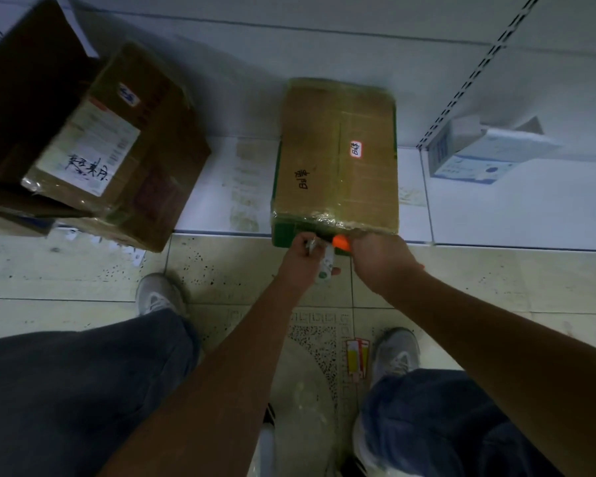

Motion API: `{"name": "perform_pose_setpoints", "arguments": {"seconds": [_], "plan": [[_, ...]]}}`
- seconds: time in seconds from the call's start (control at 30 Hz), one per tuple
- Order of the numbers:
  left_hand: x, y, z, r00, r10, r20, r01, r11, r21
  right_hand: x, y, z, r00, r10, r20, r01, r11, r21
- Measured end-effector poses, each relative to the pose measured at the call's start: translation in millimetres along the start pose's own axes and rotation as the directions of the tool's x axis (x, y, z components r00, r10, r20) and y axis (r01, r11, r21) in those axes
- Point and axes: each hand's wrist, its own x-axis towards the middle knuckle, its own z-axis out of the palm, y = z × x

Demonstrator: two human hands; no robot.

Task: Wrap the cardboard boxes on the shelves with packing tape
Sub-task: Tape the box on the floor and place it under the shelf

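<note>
A flat cardboard box (338, 156) wrapped in clear tape lies on the low white shelf (221, 187), its green front side at the shelf's edge. My left hand (303, 259) is curled round a small white object with a green mark (326, 270) just below the box's front edge. My right hand (375, 259) grips an orange-handled tool (341, 242) against the box's front lower edge. What the white object is cannot be made out.
Two larger brown boxes (117, 146) stand on the shelf at the left, one with a white label. A small white and blue carton (479, 153) lies on the shelf at the right. A red and yellow packet (356, 356) lies on the tiled floor by my right shoe.
</note>
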Motion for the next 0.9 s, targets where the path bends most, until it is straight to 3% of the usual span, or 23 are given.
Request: {"name": "perform_pose_setpoints", "arguments": {"seconds": [0.07,0.17,0.27,0.33,0.43,0.53,0.63,0.7,0.9], "plan": [[0.3,2.8,-9.9,0.999,-0.036,-0.014,0.036,0.999,0.013,-5.6,17.4,4.0,0.998,0.065,-0.009,-0.065,0.998,-0.012],[2.5,-1.9,-31.8,0.995,-0.084,-0.049,0.092,0.981,0.169,-18.3,49.3,1.2,0.99,0.133,0.045,-0.127,0.986,-0.108],[-9.0,-0.4,-31.9,0.991,-0.131,0.001,0.126,0.955,0.267,-36.1,63.7,-7.2,0.993,-0.004,0.115,0.024,0.985,-0.173],[-19.5,7.9,-24.1,0.991,-0.114,0.069,0.094,0.964,0.247,-51.4,59.4,-13.5,0.994,-0.065,0.091,0.076,0.991,-0.113],[-49.6,40.0,-18.5,0.989,-0.113,0.096,0.098,0.984,0.148,-66.5,51.6,-32.3,0.999,0.046,0.019,-0.048,0.982,0.18],[-88.6,76.0,-19.6,0.986,-0.122,0.11,0.12,0.992,0.022,-84.2,43.0,-57.3,0.976,0.195,-0.096,-0.113,0.832,0.542],[-130.8,109.4,-18.4,0.982,-0.059,0.179,0.059,0.998,0.008,-113.9,24.0,-79.6,0.961,0.257,-0.098,-0.059,0.54,0.84],[-155.3,128.4,-15.3,0.97,0.009,0.244,-0.022,0.998,0.051,-132.7,11.1,-91.0,0.965,0.248,-0.085,-0.022,0.401,0.916],[-220.4,170.0,-10.2,0.926,0.154,0.345,-0.236,0.949,0.208,-168.8,-15.4,-107.8,0.95,0.277,-0.145,0.104,0.157,0.982]]}}
